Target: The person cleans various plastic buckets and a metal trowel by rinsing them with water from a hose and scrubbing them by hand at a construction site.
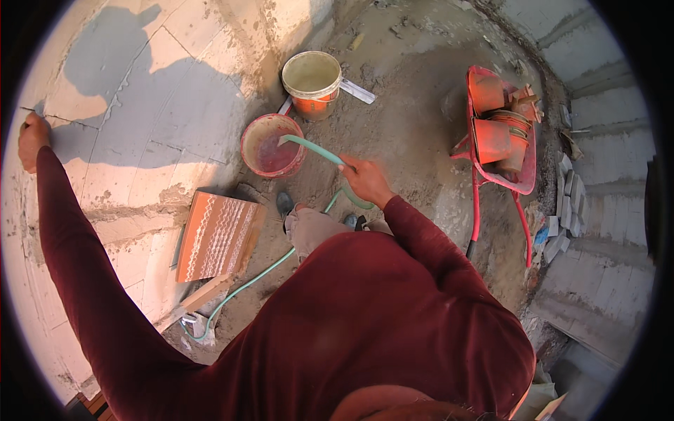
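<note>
My right hand (pixel 365 181) is wrapped round a green hose (pixel 314 147). The hose's end reaches over the rim of a round reddish tub (pixel 246 151) that holds some murky pinkish liquid. My left hand (pixel 33 144) is stretched far out to the left, closed against the block wall (pixel 168 91). A thin dark bit shows above its fingers, too small to name. Just beyond the tub stands an orange-and-white bucket (pixel 314 105), with a pale flat strip (pixel 358 91) beside it.
A stack of terracotta hollow bricks (pixel 216 238) leans by the wall on the left. To the right stands a red wheelbarrow (pixel 523 179) loaded with orange clay pieces (pixel 491 140). The hose trails past my boots (pixel 284 203) over muddy ground. Grey blocks (pixel 572 196) lie along the right wall.
</note>
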Demonstrator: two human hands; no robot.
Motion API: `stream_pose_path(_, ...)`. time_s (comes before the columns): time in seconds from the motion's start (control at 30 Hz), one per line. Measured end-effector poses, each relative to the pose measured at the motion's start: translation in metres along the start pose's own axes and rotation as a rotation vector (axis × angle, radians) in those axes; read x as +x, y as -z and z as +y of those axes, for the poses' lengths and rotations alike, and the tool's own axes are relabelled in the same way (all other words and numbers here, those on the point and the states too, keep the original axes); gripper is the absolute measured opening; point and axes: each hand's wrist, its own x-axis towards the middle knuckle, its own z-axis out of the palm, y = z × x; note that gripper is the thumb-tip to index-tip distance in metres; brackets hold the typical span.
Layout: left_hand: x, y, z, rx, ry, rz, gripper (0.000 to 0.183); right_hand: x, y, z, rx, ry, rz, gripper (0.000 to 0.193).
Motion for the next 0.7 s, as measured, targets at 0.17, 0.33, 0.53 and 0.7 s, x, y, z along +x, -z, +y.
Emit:
stream_pose_path(0.17, 0.007, 0.019, -0.016, -0.021, 0.041, -0.003, 0.059, 0.005, 0.000, -0.011, -0.008, 0.045, -0.034, 0.029)
stream_pose_path(0.33, -0.011, 0.020, -0.002, -0.064, 0.016, -0.019, 0.057, -0.003, 0.006, -0.001, -0.045, 0.028, -0.007, 0.030)
stream_pose_path(0.53, -0.021, 0.038, -0.001, -0.085, -0.002, -0.001, 0.054, -0.007, 0.009, -0.008, -0.032, 0.008, -0.021, 0.031)
stream_pose_path(0.7, -0.027, 0.042, 0.003, -0.112, -0.011, 0.022, 0.053, -0.007, 0.009, -0.010, -0.035, 0.022, -0.021, 0.030)
